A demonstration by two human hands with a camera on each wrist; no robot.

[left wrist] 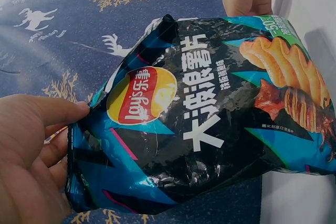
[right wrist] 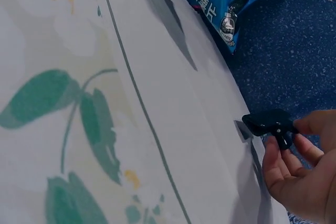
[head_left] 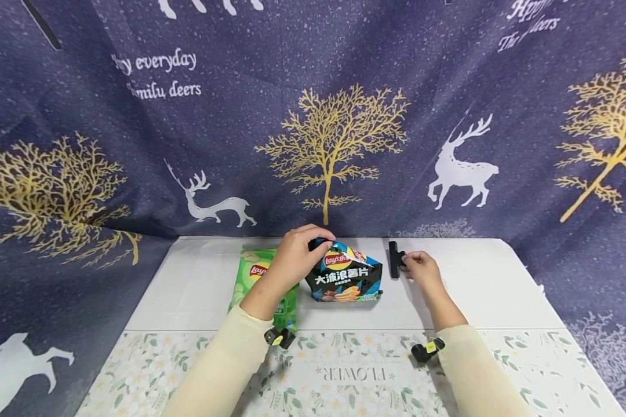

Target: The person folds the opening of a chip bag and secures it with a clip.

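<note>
A black and blue chip bag (head_left: 344, 278) stands in the middle of the table, its top corner pinched by my left hand (head_left: 298, 255). In the left wrist view the thumb and fingers of the left hand (left wrist: 37, 156) grip the crimped edge of the chip bag (left wrist: 210, 114). To the right, my right hand (head_left: 422, 269) pinches the handle of a black bag clip (head_left: 394, 260). The right wrist view has the clip (right wrist: 268, 123) between the thumb and fingers of the right hand (right wrist: 304, 171), apart from the bag.
A green chip bag (head_left: 250, 275) lies left of the black one, partly behind my left forearm. The table (head_left: 188, 289) is white at the back, with a floral cloth (head_left: 344, 353) in front. A dark blue curtain (head_left: 240, 145) with deer and trees hangs behind.
</note>
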